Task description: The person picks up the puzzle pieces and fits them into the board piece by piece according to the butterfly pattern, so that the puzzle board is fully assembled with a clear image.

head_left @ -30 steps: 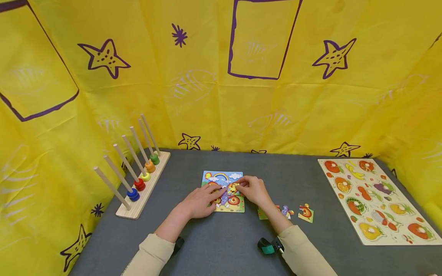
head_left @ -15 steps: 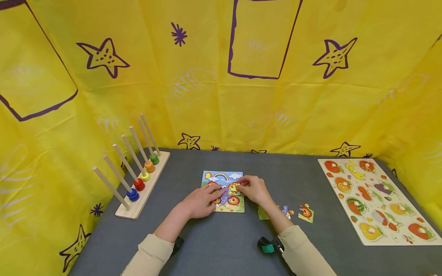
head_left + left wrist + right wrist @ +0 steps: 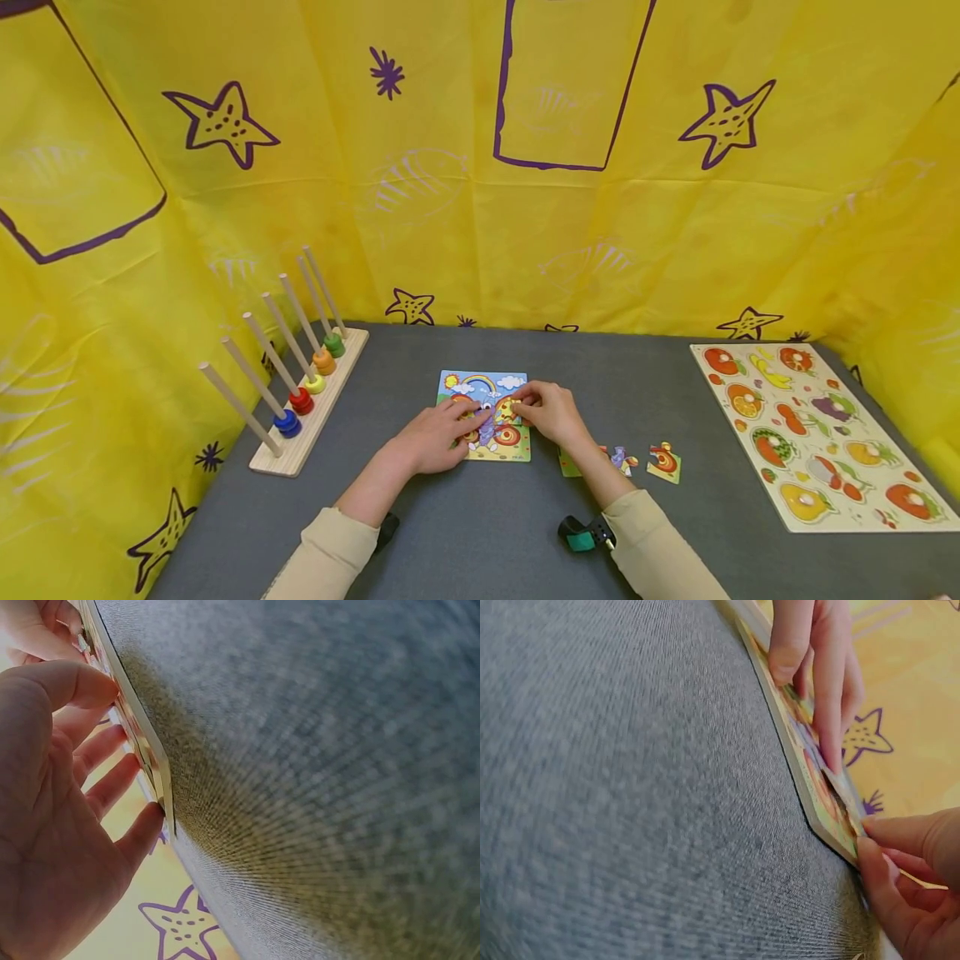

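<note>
A small picture puzzle point(image 3: 482, 384) with a rainbow, clouds and a butterfly lies flat on the dark table. My left hand point(image 3: 433, 439) rests on its left and middle part, with extended fingertips point(image 3: 152, 817) touching the surface in the left wrist view. Thumb and index finger of my right hand point(image 3: 553, 415) pinch a puzzle piece point(image 3: 506, 410) with yellow and red wing print, at the puzzle's right side. In the right wrist view this piece point(image 3: 842, 787) sits tilted, one edge raised above the board. Fingers partly cover the picture.
Loose puzzle pieces lie right of the puzzle: a red-and-green one point(image 3: 664, 463), a purple one point(image 3: 621, 460) and a green one point(image 3: 570, 463) partly behind my right forearm. A peg stand point(image 3: 311, 417) with coloured rings stands left, a fruit board point(image 3: 817, 433) lies right. Yellow cloth hangs behind.
</note>
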The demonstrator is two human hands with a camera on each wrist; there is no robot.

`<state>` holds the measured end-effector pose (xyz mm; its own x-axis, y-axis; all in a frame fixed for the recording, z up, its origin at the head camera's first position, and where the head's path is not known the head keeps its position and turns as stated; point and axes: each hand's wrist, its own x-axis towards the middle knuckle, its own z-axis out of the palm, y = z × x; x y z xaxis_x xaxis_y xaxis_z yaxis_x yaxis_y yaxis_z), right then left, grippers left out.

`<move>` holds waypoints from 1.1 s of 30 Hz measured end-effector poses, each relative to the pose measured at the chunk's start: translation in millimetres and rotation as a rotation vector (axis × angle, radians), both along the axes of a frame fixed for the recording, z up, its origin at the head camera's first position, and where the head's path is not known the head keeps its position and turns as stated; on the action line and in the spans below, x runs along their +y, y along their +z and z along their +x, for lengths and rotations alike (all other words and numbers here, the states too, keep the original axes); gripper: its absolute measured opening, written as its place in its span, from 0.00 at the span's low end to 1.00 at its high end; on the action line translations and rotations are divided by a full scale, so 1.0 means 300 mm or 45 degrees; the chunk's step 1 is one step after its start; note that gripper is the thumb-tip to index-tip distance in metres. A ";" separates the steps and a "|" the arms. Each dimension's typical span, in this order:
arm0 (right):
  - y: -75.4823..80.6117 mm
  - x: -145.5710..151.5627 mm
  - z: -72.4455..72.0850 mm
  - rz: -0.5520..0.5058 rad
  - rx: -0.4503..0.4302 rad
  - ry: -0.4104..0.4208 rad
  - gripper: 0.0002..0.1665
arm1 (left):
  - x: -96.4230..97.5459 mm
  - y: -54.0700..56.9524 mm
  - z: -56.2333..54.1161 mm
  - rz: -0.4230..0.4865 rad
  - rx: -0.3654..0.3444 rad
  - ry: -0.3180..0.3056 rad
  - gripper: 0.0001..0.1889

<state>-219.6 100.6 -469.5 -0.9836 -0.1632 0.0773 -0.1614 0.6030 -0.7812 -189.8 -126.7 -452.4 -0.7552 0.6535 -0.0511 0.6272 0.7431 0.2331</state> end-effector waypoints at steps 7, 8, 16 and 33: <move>-0.015 0.000 -0.003 0.028 0.011 -0.002 0.07 | 0.000 -0.003 0.000 0.015 0.003 0.001 0.28; -0.016 0.000 -0.003 0.028 0.007 -0.004 0.07 | 0.000 -0.003 0.000 0.014 0.000 0.002 0.28; -0.033 0.004 -0.007 0.079 0.119 0.040 0.05 | 0.004 0.001 0.001 -0.033 -0.009 0.027 0.28; -0.021 0.048 0.010 0.085 0.085 0.203 0.15 | 0.003 -0.008 -0.001 -0.056 0.051 0.025 0.28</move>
<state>-216.7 115.1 -475.9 -0.9379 -0.3236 0.1252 -0.3092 0.6160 -0.7245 -190.2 -125.8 -455.0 -0.7698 0.6365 -0.0485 0.6208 0.7642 0.1751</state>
